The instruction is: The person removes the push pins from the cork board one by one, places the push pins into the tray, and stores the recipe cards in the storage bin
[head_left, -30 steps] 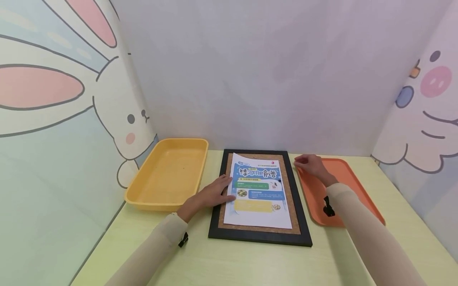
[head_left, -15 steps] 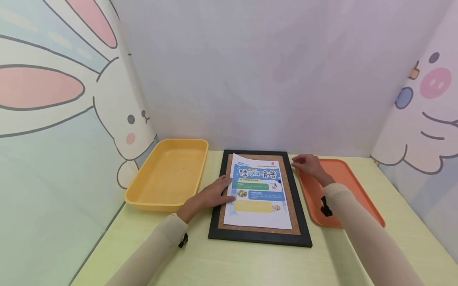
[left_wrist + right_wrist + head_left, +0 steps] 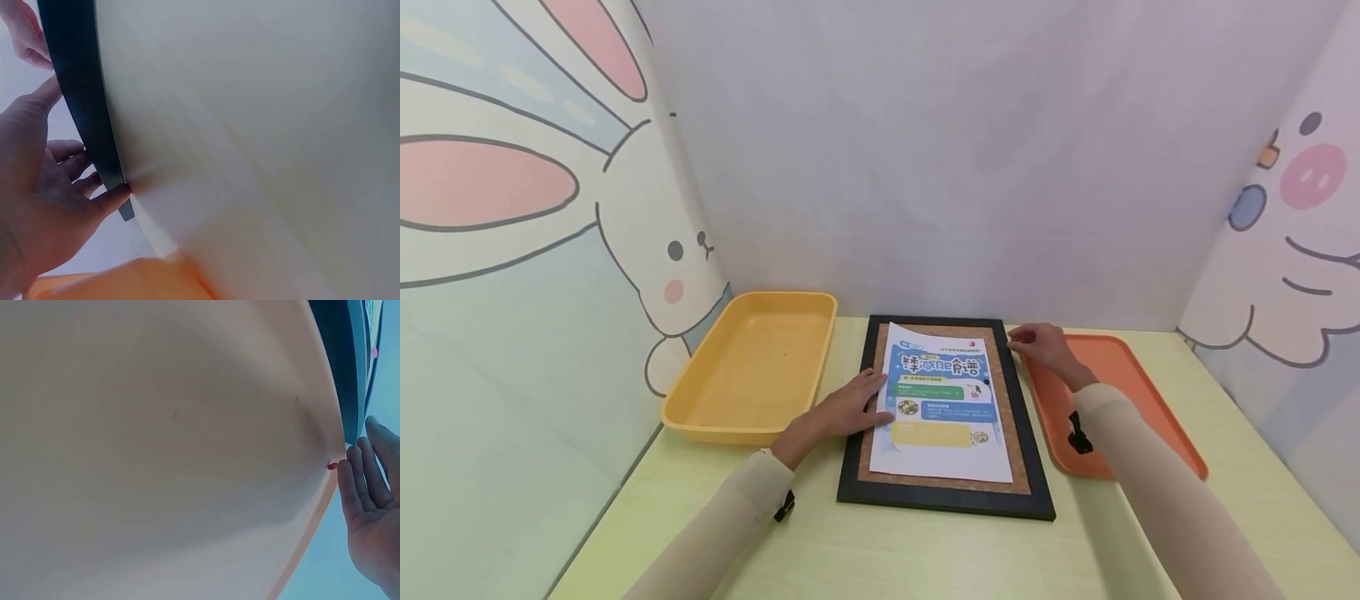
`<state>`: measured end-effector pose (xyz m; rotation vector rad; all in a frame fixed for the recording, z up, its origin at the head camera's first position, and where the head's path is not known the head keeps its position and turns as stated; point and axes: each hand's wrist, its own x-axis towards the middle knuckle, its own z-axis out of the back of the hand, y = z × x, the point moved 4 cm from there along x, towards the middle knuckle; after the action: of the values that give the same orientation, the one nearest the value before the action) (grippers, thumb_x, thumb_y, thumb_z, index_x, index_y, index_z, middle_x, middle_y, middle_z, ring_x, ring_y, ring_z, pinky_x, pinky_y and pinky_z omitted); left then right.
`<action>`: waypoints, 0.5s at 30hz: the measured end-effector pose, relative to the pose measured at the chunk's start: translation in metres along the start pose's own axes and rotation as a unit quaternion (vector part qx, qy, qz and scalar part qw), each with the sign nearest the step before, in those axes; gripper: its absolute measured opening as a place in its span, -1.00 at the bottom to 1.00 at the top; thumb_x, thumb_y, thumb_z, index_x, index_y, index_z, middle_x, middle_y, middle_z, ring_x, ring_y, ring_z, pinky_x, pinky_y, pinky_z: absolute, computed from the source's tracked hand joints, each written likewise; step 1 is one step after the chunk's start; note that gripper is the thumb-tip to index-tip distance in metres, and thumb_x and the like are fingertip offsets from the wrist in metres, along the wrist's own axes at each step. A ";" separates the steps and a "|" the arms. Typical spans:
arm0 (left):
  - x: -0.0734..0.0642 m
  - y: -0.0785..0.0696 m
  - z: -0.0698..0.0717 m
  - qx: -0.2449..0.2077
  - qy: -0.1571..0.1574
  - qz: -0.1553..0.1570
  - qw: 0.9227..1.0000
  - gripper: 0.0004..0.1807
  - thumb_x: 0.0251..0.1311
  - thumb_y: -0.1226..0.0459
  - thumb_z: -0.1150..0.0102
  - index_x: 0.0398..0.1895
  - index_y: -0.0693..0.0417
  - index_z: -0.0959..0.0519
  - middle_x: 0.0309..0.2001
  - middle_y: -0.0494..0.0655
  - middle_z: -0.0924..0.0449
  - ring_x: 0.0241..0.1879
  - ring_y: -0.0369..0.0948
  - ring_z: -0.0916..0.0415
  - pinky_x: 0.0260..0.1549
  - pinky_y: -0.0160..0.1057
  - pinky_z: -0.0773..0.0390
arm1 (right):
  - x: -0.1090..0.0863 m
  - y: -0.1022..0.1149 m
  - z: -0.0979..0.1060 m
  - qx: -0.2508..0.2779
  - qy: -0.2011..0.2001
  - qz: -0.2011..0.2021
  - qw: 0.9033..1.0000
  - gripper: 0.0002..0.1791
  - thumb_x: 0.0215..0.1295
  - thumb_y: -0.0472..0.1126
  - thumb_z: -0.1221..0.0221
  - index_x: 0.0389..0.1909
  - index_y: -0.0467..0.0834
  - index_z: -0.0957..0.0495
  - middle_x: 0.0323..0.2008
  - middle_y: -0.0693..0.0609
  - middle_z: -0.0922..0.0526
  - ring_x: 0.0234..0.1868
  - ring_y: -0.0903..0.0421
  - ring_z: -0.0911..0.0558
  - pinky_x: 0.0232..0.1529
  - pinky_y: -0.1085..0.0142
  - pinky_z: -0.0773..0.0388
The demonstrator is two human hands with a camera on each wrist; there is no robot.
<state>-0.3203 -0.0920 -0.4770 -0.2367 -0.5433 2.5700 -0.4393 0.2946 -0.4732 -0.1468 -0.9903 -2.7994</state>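
Note:
A cork board in a black frame (image 3: 940, 507) lies on the table, with a colourful printed sheet of paper (image 3: 940, 460) on it. My left hand (image 3: 848, 407) rests across the board's left side, thumb and fingertips on the sheet's edge. My right hand (image 3: 1047, 350) is at the board's upper right corner, over the far left end of the orange tray (image 3: 1123, 383). Its thumb and fingertips are close together; I cannot tell whether they hold something. In the right wrist view, a small red object (image 3: 332, 465) shows at the tray's rim beside the fingers. A small dark dot (image 3: 987, 381) marks the sheet's right edge.
A yellow tray (image 3: 760, 367) stands left of the board. A plain wall (image 3: 925, 167) rises behind the table (image 3: 887, 558), and side walls with cartoon animals close it in left and right.
My right hand has shifted slightly left, from the orange tray's edge toward the board's upper right corner. The left hand, sheet and board stay where they were.

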 end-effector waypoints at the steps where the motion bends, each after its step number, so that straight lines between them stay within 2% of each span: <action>1: 0.000 0.000 0.000 0.002 0.000 0.001 1.000 -0.01 0.40 -0.20 -0.20 0.66 0.13 -0.07 0.65 0.03 -0.03 0.66 -0.01 0.16 0.52 0.08 -0.14 | 0.000 0.001 -0.001 -0.001 0.000 0.000 1.000 -0.63 0.46 -0.21 -0.29 0.16 -0.34 -0.63 0.06 -0.33 -0.68 0.03 -0.22 -0.63 0.15 -0.09 -0.62; 15: 0.001 0.002 -0.001 0.006 0.002 0.005 1.000 0.00 0.39 -0.21 -0.19 0.67 0.12 -0.06 0.66 0.02 -0.02 0.66 -0.02 0.15 0.52 0.08 -0.14 | 0.002 0.013 -0.007 -0.011 0.018 0.001 1.000 -0.61 0.46 -0.18 -0.30 0.17 -0.33 -0.63 0.08 -0.32 -0.68 0.06 -0.24 -0.63 0.16 -0.10 -0.61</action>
<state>-0.3217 -0.0929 -0.4792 -0.2406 -0.5274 2.5818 -0.4394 0.2797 -0.4706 -0.0998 -0.9516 -2.8003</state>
